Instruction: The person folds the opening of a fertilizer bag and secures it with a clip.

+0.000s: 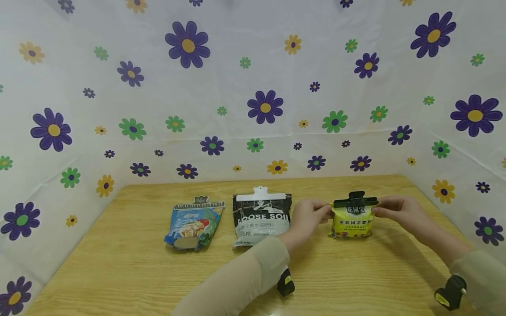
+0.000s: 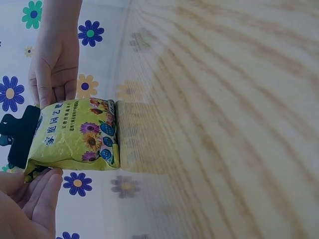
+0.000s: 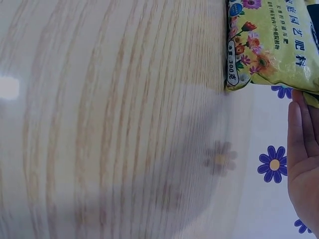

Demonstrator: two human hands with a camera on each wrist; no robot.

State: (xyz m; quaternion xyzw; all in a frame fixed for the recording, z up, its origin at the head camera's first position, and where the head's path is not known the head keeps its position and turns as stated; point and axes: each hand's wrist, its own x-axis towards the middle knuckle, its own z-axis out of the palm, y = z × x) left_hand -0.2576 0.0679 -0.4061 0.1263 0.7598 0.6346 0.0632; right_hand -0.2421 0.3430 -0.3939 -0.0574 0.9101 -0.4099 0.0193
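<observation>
A yellow fertilizer bag (image 1: pixel 351 224) stands upright at the right of the table, with a black bag clip (image 1: pixel 356 199) across its top. My left hand (image 1: pixel 306 219) pinches the bag's upper left corner, just under the clip's end. On the other side, my right hand (image 1: pixel 403 213) pinches the upper right corner between thumb and fingers. In the left wrist view the bag (image 2: pixel 75 134) shows printed flowers along its lower part, and its base meets the wood. The right wrist view shows the right fingers (image 3: pixel 304 129) at the bag's edge.
Left of the bag stands a black and grey soil bag (image 1: pixel 257 224) with a white clip (image 1: pixel 261 195). Farther left leans a blue bag (image 1: pixel 193 226) under a patterned clip (image 1: pixel 199 204). A flower-print cloth (image 1: pixel 237 87) encloses the wooden table (image 1: pixel 130 272) at back and sides.
</observation>
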